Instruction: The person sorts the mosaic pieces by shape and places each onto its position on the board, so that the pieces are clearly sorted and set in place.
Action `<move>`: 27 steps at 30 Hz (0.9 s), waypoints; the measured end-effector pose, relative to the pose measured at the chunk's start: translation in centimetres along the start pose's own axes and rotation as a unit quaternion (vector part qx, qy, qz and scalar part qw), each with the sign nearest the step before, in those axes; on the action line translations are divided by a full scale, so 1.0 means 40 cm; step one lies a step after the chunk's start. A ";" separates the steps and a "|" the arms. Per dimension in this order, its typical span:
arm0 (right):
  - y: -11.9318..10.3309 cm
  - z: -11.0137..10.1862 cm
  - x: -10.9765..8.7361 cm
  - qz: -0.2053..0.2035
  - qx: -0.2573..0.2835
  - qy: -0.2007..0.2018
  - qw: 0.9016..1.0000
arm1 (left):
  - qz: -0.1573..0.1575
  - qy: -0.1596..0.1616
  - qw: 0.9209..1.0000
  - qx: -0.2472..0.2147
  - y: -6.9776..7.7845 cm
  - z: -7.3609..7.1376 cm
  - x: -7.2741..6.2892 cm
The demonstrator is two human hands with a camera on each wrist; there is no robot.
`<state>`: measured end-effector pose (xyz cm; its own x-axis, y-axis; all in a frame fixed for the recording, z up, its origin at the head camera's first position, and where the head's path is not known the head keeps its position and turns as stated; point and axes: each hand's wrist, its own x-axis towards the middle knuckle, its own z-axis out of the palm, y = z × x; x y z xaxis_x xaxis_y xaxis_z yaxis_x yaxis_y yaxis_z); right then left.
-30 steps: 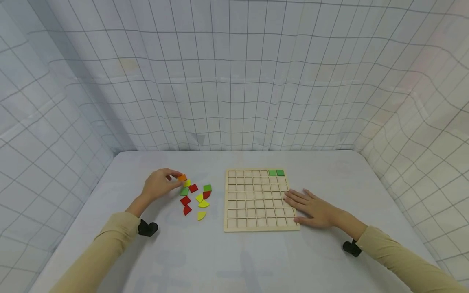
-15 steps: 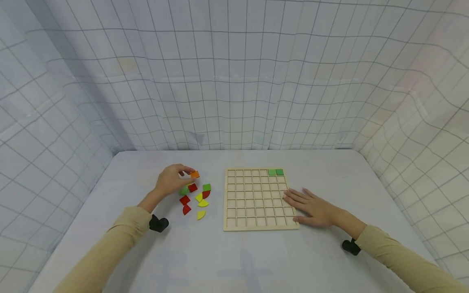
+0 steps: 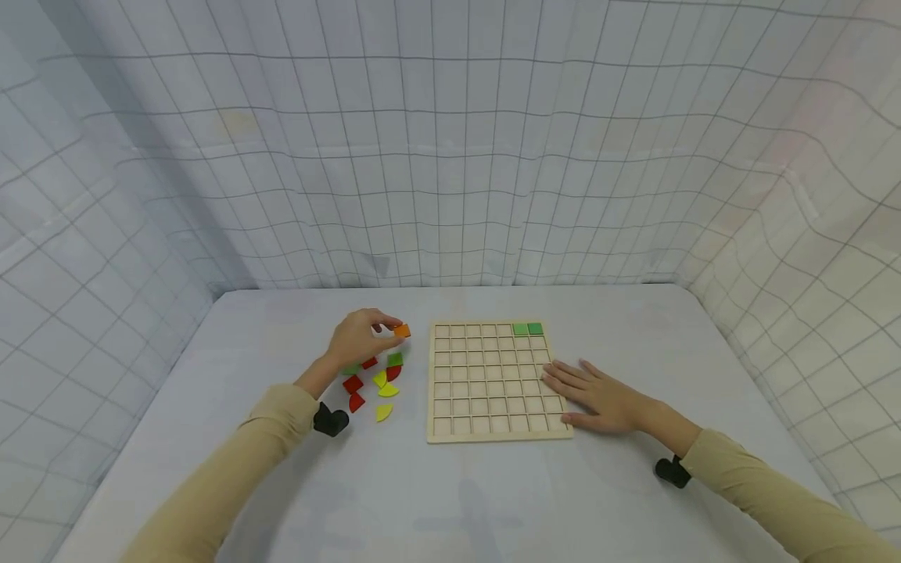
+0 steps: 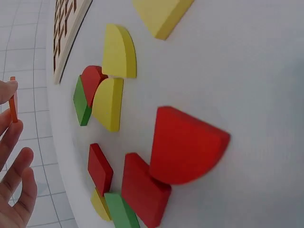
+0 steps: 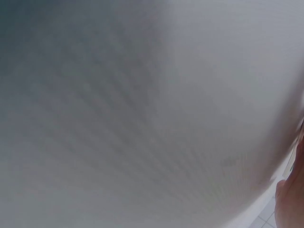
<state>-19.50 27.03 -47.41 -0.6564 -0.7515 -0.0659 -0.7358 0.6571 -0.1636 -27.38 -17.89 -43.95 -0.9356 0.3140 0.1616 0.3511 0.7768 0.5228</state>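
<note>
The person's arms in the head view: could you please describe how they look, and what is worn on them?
The left sleeve and right sleeve are long, plain and beige. Near the end of each, a small black device with a rounded end sticks out. The left grip and right grip are bare.

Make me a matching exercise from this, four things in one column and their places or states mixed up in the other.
1. orange piece
2. right hand
3. red pieces
4. board

A. lying loose left of the grid
B. holding two green squares
C. pinched by the left hand
D. at the grid's right edge

Pairs: 1-C, 2-D, 3-A, 4-B
</note>
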 end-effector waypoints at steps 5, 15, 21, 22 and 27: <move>0.004 0.005 -0.003 -0.002 0.005 0.000 1.000 | 0.020 -0.007 1.000 -0.013 0.020 0.026 0.019; 0.011 0.003 -0.001 -0.005 0.013 0.002 1.000 | 0.045 -0.015 0.999 -0.016 0.073 0.066 0.060; 0.014 0.004 -0.001 -0.002 0.011 -0.001 1.000 | 0.048 -0.025 0.998 -0.032 0.098 0.087 0.082; 0.014 0.005 -0.001 -0.002 0.010 0.000 1.000 | 0.047 -0.027 0.998 -0.035 0.102 0.092 0.085; 0.016 0.010 0.000 -0.007 0.011 0.004 1.000 | 0.055 -0.035 0.997 -0.043 0.120 0.110 0.102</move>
<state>-19.89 27.41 -47.92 -0.6479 -0.7598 -0.0549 -0.7408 0.6452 -0.1870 -29.33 -10.48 -44.48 -0.8860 0.4338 0.1640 0.4431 0.6873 0.5755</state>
